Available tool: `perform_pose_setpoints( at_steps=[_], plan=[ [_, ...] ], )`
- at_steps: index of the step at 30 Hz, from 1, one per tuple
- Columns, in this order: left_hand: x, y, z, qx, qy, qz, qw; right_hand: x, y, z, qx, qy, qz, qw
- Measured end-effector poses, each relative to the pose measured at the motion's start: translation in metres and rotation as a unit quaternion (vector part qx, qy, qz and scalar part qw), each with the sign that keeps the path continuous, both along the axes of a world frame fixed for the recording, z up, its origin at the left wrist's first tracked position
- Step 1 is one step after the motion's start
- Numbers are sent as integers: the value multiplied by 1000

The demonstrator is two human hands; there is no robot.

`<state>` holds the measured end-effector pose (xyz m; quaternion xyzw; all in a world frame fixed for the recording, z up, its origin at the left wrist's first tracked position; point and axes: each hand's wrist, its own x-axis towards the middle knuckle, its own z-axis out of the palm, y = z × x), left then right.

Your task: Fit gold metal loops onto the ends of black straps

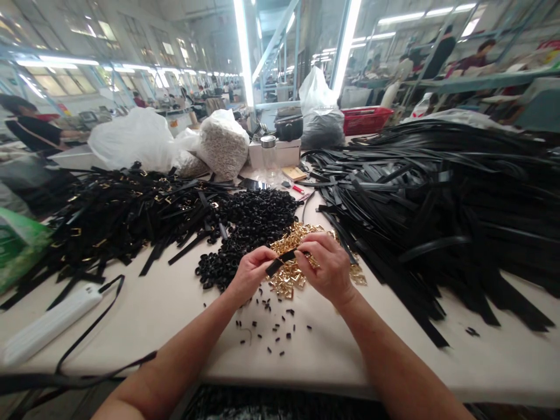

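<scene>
Between my two hands a short black strap (pixel 275 266) is held above the gold buckles. My left hand (pixel 254 269) pinches it near its left end, and my right hand (pixel 322 263) grips it on the right with curled fingers. Under and behind my hands lies a pile of gold buckles (pixel 286 286). A heap of small black loops (pixel 258 216) sits just beyond my left hand. Small black bits (pixel 276 329) are scattered on the table between my forearms.
Black straps with gold buckles (pixel 126 216) pile up at the left, long black straps (pixel 420 204) at the right. A white power strip (pixel 52 324) with a cable lies front left. Bags (pixel 223 143), a glass jar (pixel 268 153) and a red basket (pixel 365 120) stand behind.
</scene>
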<state>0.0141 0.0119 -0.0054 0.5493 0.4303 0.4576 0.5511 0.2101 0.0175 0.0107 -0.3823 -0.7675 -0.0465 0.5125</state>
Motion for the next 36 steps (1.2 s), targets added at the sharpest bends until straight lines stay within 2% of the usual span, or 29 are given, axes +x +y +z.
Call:
perform_pose_setpoints(
  at_steps=[2,4,6,9,11,15,17,21,23,25,27,29,32,34,36],
  plan=[
    [-1,1,-4,-12,-44,14,999,0,-1,1,17,19,-25,999],
    [-1,2,-7,-19,-84,28,996,0,-2,1,-3,23,-24,999],
    [0,2,-8,-22,-103,32,994,-2,-4,-1,-87,-14,14,996],
    [2,0,-7,-25,-101,21,994,-9,-5,-7,-242,-65,74,965],
    [4,-2,-6,-30,-88,13,996,-14,-4,-12,-296,-38,102,949],
    [9,-4,-4,-58,-75,11,995,-19,-1,-18,-329,91,154,927],
    [12,-4,-5,-64,-73,16,995,-21,-1,-19,-363,169,196,895],
    [18,-5,-9,-50,-61,30,996,-28,-3,-23,-449,313,266,793],
    [19,-4,-13,-35,-47,32,998,-30,-3,-25,-463,348,264,771],
    [18,-3,-17,-7,-20,32,999,-31,-2,-27,-455,360,251,775],
    [14,0,-19,25,8,37,999,-29,-1,-28,-435,349,240,795],
    [8,2,-17,34,15,42,998,-26,-1,-27,-402,301,219,836],
    [3,5,-11,5,-13,50,999,-23,-2,-23,-333,180,166,910],
    [2,6,-7,-13,-32,44,998,-22,-3,-23,-296,105,150,938],
    [3,6,-5,-29,-46,30,998,-23,-4,-24,-278,52,143,948]
  ],
)
